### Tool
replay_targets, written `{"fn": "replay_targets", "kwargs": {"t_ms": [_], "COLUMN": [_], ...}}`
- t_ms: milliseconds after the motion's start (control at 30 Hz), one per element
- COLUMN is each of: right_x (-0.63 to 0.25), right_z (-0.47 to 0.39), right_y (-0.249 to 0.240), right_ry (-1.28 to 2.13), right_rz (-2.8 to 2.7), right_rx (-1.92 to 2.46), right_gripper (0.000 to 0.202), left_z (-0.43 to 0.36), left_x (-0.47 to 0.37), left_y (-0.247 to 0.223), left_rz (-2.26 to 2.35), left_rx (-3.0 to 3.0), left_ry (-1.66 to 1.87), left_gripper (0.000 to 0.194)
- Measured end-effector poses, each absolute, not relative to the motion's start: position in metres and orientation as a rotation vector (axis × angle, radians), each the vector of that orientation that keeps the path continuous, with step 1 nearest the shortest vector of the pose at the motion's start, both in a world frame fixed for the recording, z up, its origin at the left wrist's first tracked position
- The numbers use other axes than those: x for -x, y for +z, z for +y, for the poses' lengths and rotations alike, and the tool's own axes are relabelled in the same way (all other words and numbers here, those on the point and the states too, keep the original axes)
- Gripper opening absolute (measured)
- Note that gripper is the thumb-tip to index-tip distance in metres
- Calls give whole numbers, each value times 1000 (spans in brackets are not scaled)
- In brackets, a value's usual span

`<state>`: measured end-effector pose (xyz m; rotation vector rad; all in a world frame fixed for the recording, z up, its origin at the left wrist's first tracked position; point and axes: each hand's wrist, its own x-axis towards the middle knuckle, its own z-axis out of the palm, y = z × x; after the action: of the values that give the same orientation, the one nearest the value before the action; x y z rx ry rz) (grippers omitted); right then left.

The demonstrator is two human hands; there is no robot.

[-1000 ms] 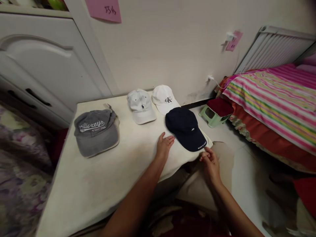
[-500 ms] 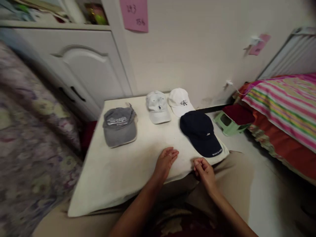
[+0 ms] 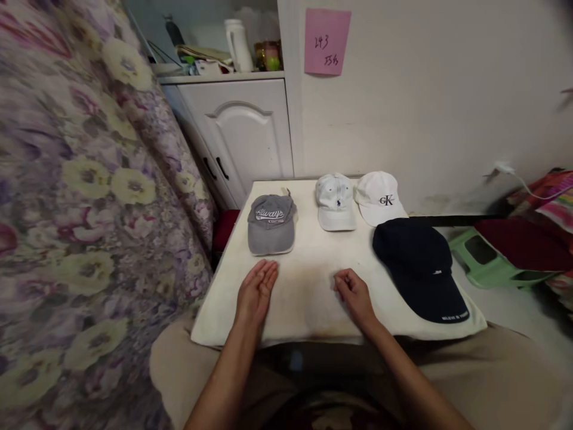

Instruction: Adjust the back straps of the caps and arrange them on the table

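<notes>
Several caps lie on a small white table (image 3: 308,310). A grey cap with white lettering (image 3: 271,223) is at the left, a pale white cap (image 3: 335,201) and a white cap with a black logo (image 3: 378,198) are at the back, and a navy cap (image 3: 421,269) is at the right front. My left hand (image 3: 256,291) rests flat on the table just below the grey cap, fingers together, holding nothing. My right hand (image 3: 353,292) rests on the table left of the navy cap with its fingers curled in, nothing held.
A floral fabric (image 3: 85,209) fills the left side. A white cabinet (image 3: 242,131) with a shelf of items stands behind the table. A pink note (image 3: 326,42) is stuck on the wall. A green stool (image 3: 487,263) and striped bedding (image 3: 555,197) are at the right.
The view has swung left. My right hand let go of the navy cap's brim and moved left onto the table. My left hand shifted left toward the grey cap.
</notes>
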<state>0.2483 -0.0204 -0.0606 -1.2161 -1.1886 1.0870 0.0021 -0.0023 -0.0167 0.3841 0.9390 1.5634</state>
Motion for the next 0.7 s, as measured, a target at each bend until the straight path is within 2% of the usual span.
{"fn": "replay_targets", "kwargs": {"t_ms": [433, 700], "right_x": [-250, -250], "right_z": [-20, -21], "right_y": [-67, -66], "right_ry": [1096, 1102], "right_rz": [-1206, -1215], "right_rx": [1218, 1215], "right_gripper": [18, 19], "left_z": [13, 24], "left_x": [24, 40], "left_y": [-25, -30], "left_rz": [957, 975], "left_rx": [-333, -346], "left_ry": [1654, 1581], "left_gripper": [27, 27]}}
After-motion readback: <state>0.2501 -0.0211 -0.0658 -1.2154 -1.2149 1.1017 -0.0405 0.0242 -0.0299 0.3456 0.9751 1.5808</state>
